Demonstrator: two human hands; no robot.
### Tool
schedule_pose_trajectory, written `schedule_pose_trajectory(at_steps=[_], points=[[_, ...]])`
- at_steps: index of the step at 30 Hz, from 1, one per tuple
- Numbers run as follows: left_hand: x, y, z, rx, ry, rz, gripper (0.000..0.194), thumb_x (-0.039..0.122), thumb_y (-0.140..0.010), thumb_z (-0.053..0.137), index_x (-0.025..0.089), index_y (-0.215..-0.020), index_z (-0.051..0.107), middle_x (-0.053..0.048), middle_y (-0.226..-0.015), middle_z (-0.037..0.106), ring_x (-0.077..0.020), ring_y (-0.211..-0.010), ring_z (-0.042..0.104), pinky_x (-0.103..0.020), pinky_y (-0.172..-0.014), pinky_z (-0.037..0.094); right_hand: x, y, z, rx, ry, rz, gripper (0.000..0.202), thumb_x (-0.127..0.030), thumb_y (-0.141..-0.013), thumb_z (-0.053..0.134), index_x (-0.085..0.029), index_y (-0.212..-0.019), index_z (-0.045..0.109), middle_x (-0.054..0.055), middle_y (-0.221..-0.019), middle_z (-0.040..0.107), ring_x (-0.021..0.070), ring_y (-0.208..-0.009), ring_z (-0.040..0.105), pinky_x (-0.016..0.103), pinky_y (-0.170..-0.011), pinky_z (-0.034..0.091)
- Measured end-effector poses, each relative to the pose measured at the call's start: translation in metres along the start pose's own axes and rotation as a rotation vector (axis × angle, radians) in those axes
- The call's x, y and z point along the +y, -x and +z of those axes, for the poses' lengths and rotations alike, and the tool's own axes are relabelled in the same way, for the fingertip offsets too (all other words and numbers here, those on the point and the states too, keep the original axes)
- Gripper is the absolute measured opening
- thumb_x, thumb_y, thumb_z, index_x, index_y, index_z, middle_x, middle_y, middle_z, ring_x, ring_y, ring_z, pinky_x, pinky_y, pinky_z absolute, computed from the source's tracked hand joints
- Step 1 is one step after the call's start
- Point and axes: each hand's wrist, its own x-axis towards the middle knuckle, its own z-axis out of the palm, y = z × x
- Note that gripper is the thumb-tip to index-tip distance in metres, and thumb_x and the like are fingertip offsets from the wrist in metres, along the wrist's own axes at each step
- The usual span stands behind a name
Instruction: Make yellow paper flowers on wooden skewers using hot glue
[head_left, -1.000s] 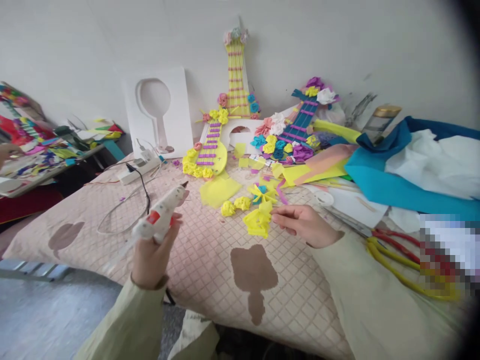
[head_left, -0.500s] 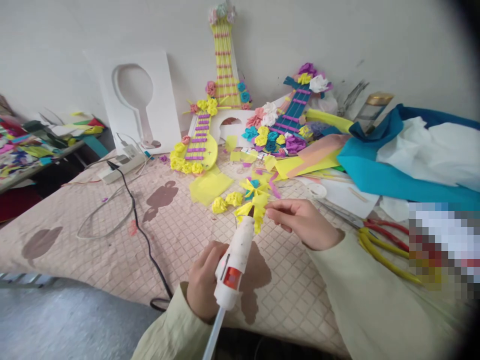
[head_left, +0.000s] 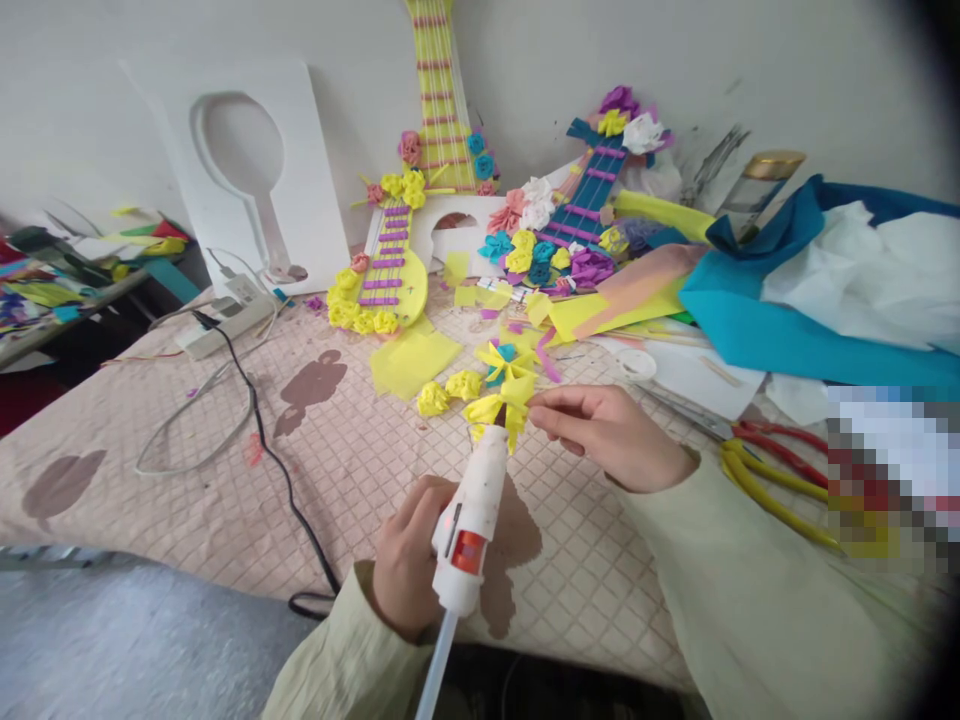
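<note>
My left hand (head_left: 411, 555) is wrapped round a white hot glue gun (head_left: 480, 490), a clear glue stick (head_left: 439, 660) poking out of its back end. The gun's dark nozzle points away from me and meets a yellow crepe paper flower (head_left: 516, 408). At the flower's right edge, my right hand (head_left: 600, 430) pinches the paper between thumb and fingertips. Just behind it lies a yellow and blue paper piece (head_left: 504, 360). Two crumpled yellow paper flowers (head_left: 448, 392) rest to the left. The glue gun hides part of the held flower.
Flower-trimmed paper instruments, one yellow (head_left: 405, 285) and one blue (head_left: 589, 205), lean at the back. A white cut-out board (head_left: 315, 190) stands left, near a power strip (head_left: 225, 320) and black cord (head_left: 281, 470). Scissors (head_left: 772, 480) lie right, below blue paper (head_left: 750, 310).
The view has shifted slightly, so the background sits a little higher and the left-side things lie further left. Both hands keep their holds on the glue gun and the flower.
</note>
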Motion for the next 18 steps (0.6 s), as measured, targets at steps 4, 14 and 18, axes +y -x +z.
schedule_pose_trajectory(at_steps=[4,14,18], points=[[-0.0022,-0.0006,-0.0004,-0.03,-0.007,0.036,0.014,0.006,-0.071,0.051,0.017,-0.079,0.048,0.0,-0.071,0.052,-0.0082,-0.056,0.05,-0.017,-0.049,0.039,-0.0008,-0.0001,-0.0007,0.002,0.018,0.013,0.018,-0.03,-0.067,0.06,-0.015,-0.075,0.065,-0.004,-0.053,0.05,0.0047,-0.042,0.037,0.02,-0.037,0.028],[-0.0028,0.0004,0.0005,-0.031,0.018,0.03,0.013,0.005,-0.07,0.052,0.016,-0.077,0.048,-0.001,-0.072,0.053,-0.0077,-0.057,0.051,-0.016,-0.049,0.04,-0.0007,0.0006,-0.0018,-0.022,0.023,0.037,0.022,-0.034,-0.068,0.06,-0.015,-0.078,0.065,-0.003,-0.055,0.049,0.0049,-0.044,0.037,0.022,-0.04,0.028],[-0.0027,0.0003,0.0008,-0.041,0.038,0.023,0.012,0.005,-0.071,0.052,0.016,-0.075,0.048,-0.001,-0.072,0.053,-0.008,-0.058,0.051,-0.017,-0.05,0.041,0.0013,-0.0001,-0.0019,-0.025,0.011,0.028,0.022,-0.034,-0.068,0.061,-0.015,-0.078,0.065,-0.003,-0.056,0.05,0.005,-0.044,0.037,0.022,-0.041,0.028]])
